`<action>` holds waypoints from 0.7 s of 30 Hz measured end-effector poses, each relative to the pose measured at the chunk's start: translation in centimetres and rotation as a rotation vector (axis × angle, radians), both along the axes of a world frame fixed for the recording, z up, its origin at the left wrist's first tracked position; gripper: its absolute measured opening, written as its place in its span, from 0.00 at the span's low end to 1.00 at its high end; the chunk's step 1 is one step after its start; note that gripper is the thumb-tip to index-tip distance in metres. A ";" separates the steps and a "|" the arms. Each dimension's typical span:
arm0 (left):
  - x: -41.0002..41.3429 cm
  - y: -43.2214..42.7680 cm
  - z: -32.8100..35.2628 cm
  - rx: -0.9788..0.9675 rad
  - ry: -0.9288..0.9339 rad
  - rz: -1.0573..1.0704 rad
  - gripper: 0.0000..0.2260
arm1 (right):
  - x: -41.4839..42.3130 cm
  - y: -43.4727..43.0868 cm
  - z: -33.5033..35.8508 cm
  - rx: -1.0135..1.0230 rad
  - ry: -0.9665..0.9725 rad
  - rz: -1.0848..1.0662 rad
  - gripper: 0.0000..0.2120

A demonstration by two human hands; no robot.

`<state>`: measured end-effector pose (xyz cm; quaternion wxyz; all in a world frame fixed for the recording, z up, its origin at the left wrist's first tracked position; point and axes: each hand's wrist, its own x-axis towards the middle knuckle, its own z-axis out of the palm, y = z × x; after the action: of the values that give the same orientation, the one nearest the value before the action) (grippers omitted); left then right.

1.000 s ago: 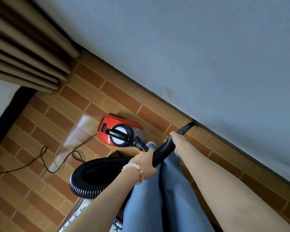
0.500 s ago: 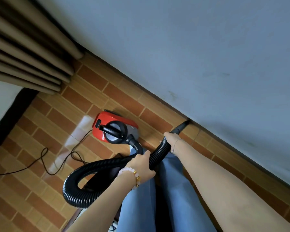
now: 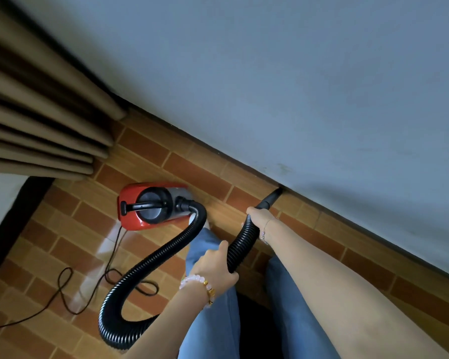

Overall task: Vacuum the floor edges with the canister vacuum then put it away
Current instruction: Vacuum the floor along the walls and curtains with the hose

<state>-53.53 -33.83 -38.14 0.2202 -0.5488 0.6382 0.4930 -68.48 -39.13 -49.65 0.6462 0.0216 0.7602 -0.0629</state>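
Nozzle [image 3: 268,200] stays at the wall [image 3: 322,99]
Left hand [image 3: 213,268] and right hand [image 3: 257,216] still grip the hose [image 3: 166,252]; its loop has opened out, and the red canister [image 3: 132,206] has turned.

Wall [image 3: 296,86]: flat blue-grey paint, runs diagonally from upper left to lower right, with faint scuffs [image 3: 283,168] low down near the floor line. Floor [image 3: 62,242]: glossy tiles in a brick pattern, red-brown and tan blocks with pale joints. Dark seam where wall meets floor. Curtain [image 3: 36,125]: tan, heavy pleats, upper left, hem ending over the tiles by the corner. Left edge: black strip [image 3: 18,216] bordering a white panel [image 3: 0,198], can't tell what it is. Pale glare patch [image 3: 109,244] on the tiles left of centre.
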 end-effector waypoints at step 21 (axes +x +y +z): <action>12.4 -8.4 0.5 0.086 -0.029 0.176 0.12 | 13.0 -9.5 1.4 -0.040 0.033 0.127 0.21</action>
<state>-41.17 -42.19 -37.64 0.2084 -0.5998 0.5625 0.5294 -55.51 -48.64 -48.24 0.6368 -0.0405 0.7691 -0.0374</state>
